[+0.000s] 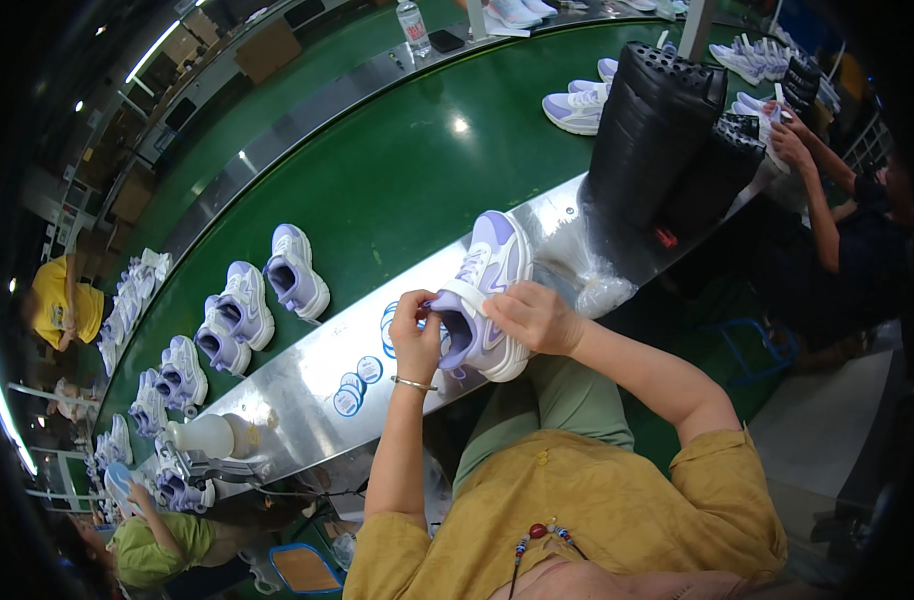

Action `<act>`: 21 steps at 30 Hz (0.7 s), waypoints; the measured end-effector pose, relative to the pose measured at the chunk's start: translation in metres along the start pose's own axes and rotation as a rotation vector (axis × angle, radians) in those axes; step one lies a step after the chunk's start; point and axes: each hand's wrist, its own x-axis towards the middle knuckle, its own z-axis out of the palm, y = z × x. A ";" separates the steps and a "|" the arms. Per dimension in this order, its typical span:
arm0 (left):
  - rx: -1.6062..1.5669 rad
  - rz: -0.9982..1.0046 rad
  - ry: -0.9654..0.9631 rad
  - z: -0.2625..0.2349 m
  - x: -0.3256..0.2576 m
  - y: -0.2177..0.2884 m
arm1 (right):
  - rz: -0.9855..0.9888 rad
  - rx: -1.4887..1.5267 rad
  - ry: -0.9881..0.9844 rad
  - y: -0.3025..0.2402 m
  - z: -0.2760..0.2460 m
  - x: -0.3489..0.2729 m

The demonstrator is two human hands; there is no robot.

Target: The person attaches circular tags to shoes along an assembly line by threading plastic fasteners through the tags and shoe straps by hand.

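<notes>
A white and lilac sneaker (500, 262) stands on the metal edge of the work line, toe pointing away from me. Across its tongue runs a white strap (464, 294). My left hand (415, 328) is closed in a pinch at the left end of the strap, by the shoe's collar. On the other side, my right hand (537, 316) pinches the strap's right end against the upper. The fingertips partly hide both ends. Round blue and white stickers (350, 388) lie on the metal to the left of the shoe, some partly behind my left hand.
Green conveyor belt (397, 180) carries more sneakers (295, 272) at left and far right. Tall black padded objects (657, 130) stand right, beside clear plastic wrap (599, 285). A white cylindrical container (205, 437) sits left. A water bottle (413, 28) stands far off. Co-workers sit on both sides.
</notes>
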 end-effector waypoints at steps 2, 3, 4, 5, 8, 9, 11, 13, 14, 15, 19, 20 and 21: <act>-0.012 -0.012 0.006 0.001 0.001 -0.001 | 0.011 -0.002 -0.003 -0.003 0.002 -0.002; -0.024 -0.025 0.014 0.001 0.001 -0.001 | 0.021 -0.002 -0.006 -0.004 0.002 -0.003; -0.025 -0.027 0.015 0.002 0.001 -0.001 | 0.020 -0.002 -0.009 -0.004 0.001 -0.004; -0.017 -0.018 0.011 0.003 0.002 -0.001 | 0.021 0.003 -0.029 -0.003 -0.001 -0.004; -0.034 -0.019 0.001 0.002 0.004 -0.001 | 0.089 0.035 -0.043 0.002 -0.010 -0.003; -0.061 -0.026 -0.004 0.002 0.007 0.002 | 0.153 0.061 -0.038 0.006 -0.014 -0.002; -0.005 0.061 -0.009 0.000 0.020 0.012 | 0.322 0.073 0.080 0.013 -0.023 -0.001; 0.123 0.235 0.007 -0.001 0.047 0.024 | 0.480 0.086 0.197 0.021 -0.033 0.000; 0.157 0.291 0.016 -0.004 0.064 0.031 | 0.543 0.110 0.229 0.024 -0.037 -0.002; 0.216 0.317 0.033 -0.012 0.081 0.030 | 0.608 0.137 0.264 0.023 -0.039 -0.003; 0.428 0.382 0.123 -0.048 0.145 0.007 | 0.623 0.125 0.214 0.021 -0.047 -0.018; 0.531 0.464 0.177 -0.060 0.159 -0.008 | 0.618 0.127 0.218 0.023 -0.049 -0.021; 0.563 0.403 0.190 -0.072 0.169 -0.026 | 0.634 0.111 0.233 0.024 -0.052 -0.025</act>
